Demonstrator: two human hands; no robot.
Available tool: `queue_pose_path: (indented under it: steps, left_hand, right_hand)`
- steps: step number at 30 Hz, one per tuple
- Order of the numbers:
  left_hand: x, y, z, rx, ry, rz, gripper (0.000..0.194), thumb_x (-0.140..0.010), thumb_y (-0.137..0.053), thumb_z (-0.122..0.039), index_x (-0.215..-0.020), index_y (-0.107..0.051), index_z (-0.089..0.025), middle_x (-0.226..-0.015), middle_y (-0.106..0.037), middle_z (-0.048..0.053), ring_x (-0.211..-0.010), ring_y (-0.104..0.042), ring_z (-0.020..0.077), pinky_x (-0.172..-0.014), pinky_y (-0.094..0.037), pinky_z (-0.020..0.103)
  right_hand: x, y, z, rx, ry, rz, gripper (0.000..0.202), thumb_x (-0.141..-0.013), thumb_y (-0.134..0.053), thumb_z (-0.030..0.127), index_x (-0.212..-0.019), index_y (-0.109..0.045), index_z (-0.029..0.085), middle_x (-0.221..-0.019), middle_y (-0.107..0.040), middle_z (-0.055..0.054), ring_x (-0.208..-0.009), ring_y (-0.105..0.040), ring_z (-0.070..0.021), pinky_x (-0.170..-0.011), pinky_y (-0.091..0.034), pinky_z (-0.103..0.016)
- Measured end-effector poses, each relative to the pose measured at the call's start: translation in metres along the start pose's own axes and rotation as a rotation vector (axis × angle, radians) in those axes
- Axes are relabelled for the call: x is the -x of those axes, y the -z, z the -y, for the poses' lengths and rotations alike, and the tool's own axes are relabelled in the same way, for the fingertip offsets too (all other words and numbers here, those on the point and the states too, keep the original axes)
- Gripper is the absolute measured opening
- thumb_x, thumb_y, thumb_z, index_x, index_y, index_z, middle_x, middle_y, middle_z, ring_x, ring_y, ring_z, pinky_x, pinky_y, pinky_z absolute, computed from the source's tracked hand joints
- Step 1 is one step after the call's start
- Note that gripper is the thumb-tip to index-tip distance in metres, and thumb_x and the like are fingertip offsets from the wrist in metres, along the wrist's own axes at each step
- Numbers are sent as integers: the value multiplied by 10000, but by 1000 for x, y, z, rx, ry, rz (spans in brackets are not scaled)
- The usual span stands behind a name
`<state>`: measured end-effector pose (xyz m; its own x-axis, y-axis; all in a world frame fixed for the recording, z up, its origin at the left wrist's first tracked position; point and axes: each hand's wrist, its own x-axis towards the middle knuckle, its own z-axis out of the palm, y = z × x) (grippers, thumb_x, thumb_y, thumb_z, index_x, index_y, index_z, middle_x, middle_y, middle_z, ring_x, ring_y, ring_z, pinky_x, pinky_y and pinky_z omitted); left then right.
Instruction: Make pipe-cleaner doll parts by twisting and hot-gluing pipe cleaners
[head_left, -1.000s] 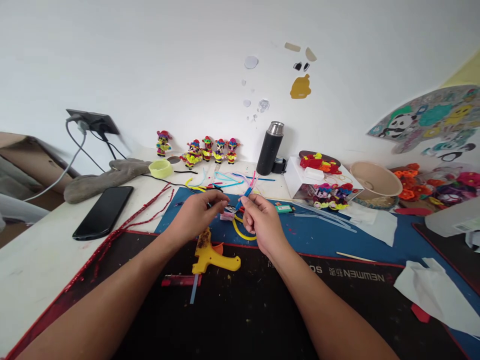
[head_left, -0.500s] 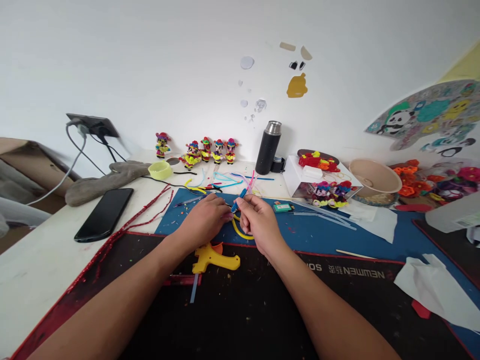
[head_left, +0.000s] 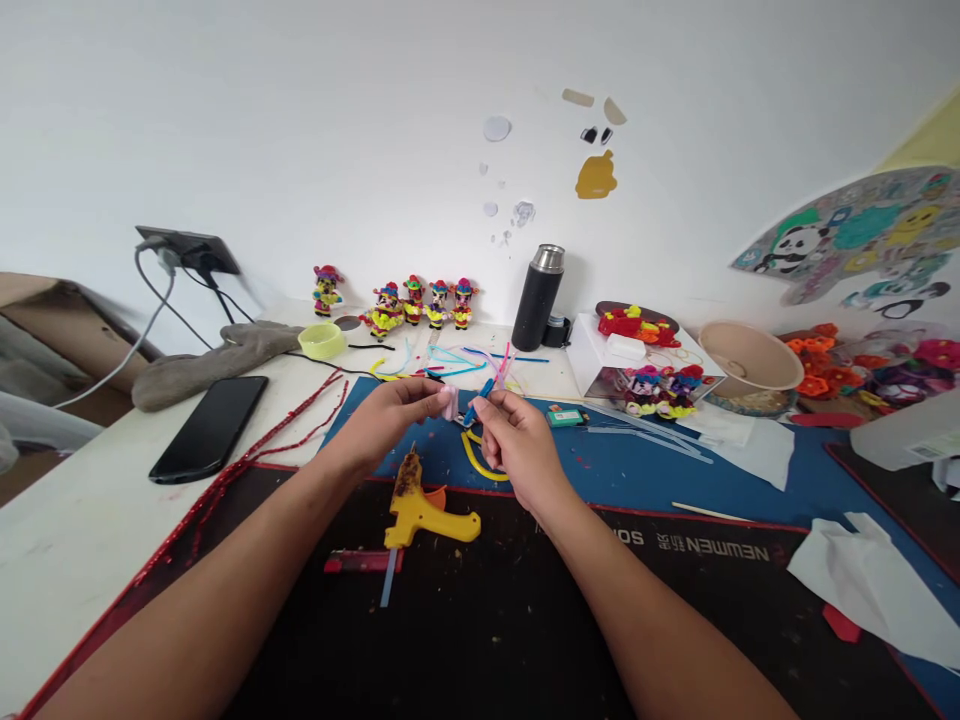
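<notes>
My left hand (head_left: pixel 384 418) pinches a small pale pink piece (head_left: pixel 449 402) between thumb and fingers. My right hand (head_left: pixel 519 440), fingers curled, grips a small blue piece (head_left: pixel 480 400) close beside the pink one; its exact kind is unclear. Under the hands a yellow curved strip (head_left: pixel 480 462) lies on the blue mat (head_left: pixel 622 455), partly hidden by my right hand. Nearer to me, a yellow hot glue gun (head_left: pixel 431 518) with a browned nozzle lies on the black mat (head_left: pixel 465 640), a clear glue stick sticking out of its back. A red tool (head_left: pixel 349 562) lies partly under it.
Several small figurines (head_left: pixel 437 303) and a black thermos (head_left: pixel 538 300) stand along the wall. Left are a phone (head_left: pixel 208 428) and red tinsel stems (head_left: pixel 255 450). Right are a white box (head_left: pixel 589 365), a bowl (head_left: pixel 750 355), glue sticks (head_left: pixel 652 430) and tissue (head_left: pixel 862 570).
My left hand has drawn back a little to the left and its fingers have opened out from a curl; the pink piece and the glue gun's nozzle now show. The right hand stays nearly still.
</notes>
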<state>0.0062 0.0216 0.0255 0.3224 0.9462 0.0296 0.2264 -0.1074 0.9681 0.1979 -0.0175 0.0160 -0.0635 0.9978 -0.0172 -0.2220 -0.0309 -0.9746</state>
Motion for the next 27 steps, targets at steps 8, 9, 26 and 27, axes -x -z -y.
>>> queue_pose_path:
  steps: [8, 9, 26, 27]
  left_hand:
    - [2, -4, -4, 134, 5, 39, 368, -868, -756, -541, -858, -739, -173, -869, -706, 46, -813, -600, 180, -754, -463, 291]
    - [2, -5, -5, 127, 4, 41, 370, -867, -755, -545, -862, -737, -175, -868, -708, 45, -812, -603, 182, -758, -468, 293]
    - [6, -8, -11, 225, 74, 152, 464, -742, -867, -577, -903, -726, -166, -822, -701, 34, -748, -636, 176, -708, -532, 302]
    - [6, -9, -12, 240, 82, 152, 466, -739, -871, -577, -900, -725, -164, -820, -701, 34, -744, -639, 174, -706, -534, 300]
  right_hand:
    - [0, 0, -4, 110, 52, 45, 329, -867, -729, 506, -789, -565, 232, -430, -469, 108, -335, -377, -82, -369, -316, -213]
    - [0, 0, -4, 120, 56, 49, 329, -871, -725, 506, -787, -564, 232, -430, -470, 106, -335, -379, -83, -371, -317, -214]
    - [1, -1, 1, 135, 43, 33, 414, -821, -781, 590, -766, -607, 219, -487, -510, 82, -356, -410, -85, -361, -282, -223]
    - [1, -1, 2, 141, 41, 31, 416, -820, -782, 593, -769, -609, 218, -495, -518, 80, -356, -413, -85, -362, -281, -224]
